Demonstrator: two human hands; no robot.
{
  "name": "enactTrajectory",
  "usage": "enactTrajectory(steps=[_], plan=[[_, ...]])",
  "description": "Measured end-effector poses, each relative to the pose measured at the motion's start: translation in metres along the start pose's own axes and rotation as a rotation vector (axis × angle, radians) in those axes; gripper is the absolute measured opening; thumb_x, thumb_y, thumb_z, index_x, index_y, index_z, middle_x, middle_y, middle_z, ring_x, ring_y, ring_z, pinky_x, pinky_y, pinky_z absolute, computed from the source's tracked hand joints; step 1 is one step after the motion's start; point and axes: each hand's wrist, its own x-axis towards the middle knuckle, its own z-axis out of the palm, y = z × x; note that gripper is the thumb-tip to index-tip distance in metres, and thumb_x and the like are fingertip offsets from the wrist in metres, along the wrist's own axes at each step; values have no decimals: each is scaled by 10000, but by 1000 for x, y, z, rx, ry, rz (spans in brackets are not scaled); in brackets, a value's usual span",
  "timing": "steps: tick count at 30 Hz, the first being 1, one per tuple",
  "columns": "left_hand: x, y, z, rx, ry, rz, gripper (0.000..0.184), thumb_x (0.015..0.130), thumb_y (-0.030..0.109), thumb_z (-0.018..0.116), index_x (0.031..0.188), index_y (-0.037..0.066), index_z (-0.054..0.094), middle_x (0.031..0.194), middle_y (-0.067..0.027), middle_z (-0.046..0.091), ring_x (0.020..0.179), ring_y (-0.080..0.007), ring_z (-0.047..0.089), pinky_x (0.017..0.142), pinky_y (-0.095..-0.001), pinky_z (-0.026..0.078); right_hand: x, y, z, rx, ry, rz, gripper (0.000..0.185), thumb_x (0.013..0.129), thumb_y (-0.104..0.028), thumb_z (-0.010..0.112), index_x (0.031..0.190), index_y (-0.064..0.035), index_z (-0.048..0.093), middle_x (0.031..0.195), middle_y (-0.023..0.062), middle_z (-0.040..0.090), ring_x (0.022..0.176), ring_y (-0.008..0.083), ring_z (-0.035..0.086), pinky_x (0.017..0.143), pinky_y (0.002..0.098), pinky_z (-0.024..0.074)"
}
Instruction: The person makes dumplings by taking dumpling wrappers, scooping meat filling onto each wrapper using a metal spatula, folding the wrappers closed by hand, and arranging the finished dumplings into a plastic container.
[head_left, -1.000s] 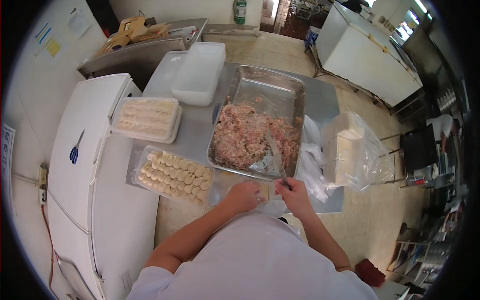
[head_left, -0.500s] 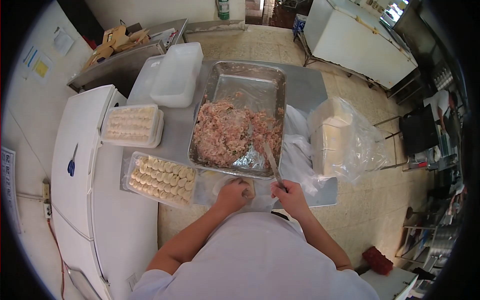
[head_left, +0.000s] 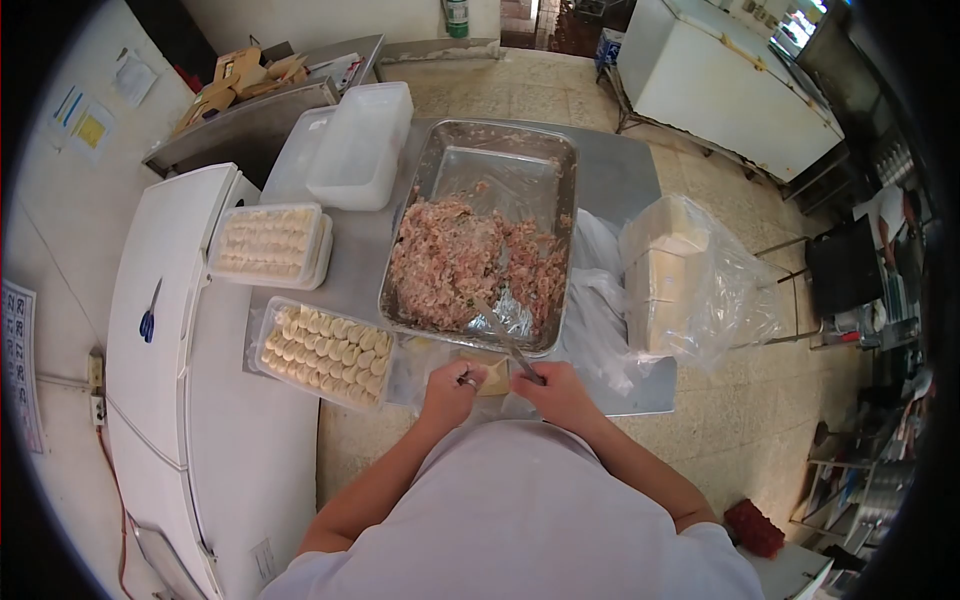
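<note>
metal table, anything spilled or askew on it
No spill shows: the meat mixture lies inside the metal tray. Only the tall translucent tub looks slightly askew, overlapping the flat container at its left.

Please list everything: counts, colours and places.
table: one, grey, centre
tray: one, silver, centre
filling: one mass, pinkish, in tray
blade: one, silver, right hand
dumplings: many, cream, left containers
plasticware: two pieces, translucent, far left
blocks: several, cream, clear bag, right
bag: one, white, beside tray
appliances: two, white, left, far right
scissors: pair, blue, left appliance
cardboard: several, brown, far counter
cylinder: one, green, back wall
bundle: one, red, lower right
calendar: one, white, left wall
square: one, cream, between hands
shirt: one, white, foreground
left hand: one, bare, at square
right hand: one, bare, holding blade
</note>
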Motion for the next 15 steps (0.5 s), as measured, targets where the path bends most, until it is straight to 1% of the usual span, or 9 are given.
enactTrajectory(steps=[3, 6, 9, 12, 15], plan=[[-4, 12, 1, 26, 37, 74, 136, 957, 109, 687, 991, -17, 725, 825, -104, 715, 722, -153, 630, 689, -309, 508, 14, -5, 14, 15, -39, -87, 325, 894, -272, 726, 845, 48, 697, 668, 72, 627, 636, 138, 534, 587, 371, 444], [-5, 14, -3, -27, 80, 19, 102, 949, 53, 667, 994, -18, 724, 872, -99, 728, 765, -151, 641, 735, -299, 519, 18, -8, 17, -22, -44, -73, 300, 874, -249, 722, 851, 49, 697, 675, 76, 633, 643, 136, 551, 592, 363, 452], [0, -9, -17, -78, 107, -8, 130, 956, 33, 621, 1019, 4, 730, 972, -97, 738, 862, -141, 655, 791, -298, 527, 13, -5, 16, 43, -19, -8, 276, 867, -220, 706, 857, 56, 693, 681, 94, 640, 651, 137, 570, 605, 353, 467], [-1, -19, -33, -525, 166, -181, 194, 1004, 81, 564, 1119, 8, 703, 1091, -89, 727, 979, -153, 663, 876, -317, 527, 13, 18, 15, 25, -35, 91, 272, 852, -211, 703, 871, 59, 696, 693, 118, 649, 667, 137, 589, 620, 348, 482], [5, -39, -63, -973, 155, -128, 298, 1063, 209, 506, 1231, 8, 648, 1191, -98, 708, 1126, -208, 662, 1002, -350, 515, 5, 21, 11, -57, 28, 65, 233, 860, -167, 676, 953, 43, 714, 730, 158, 681, 667, 175, 609, 632, 356, 482]])
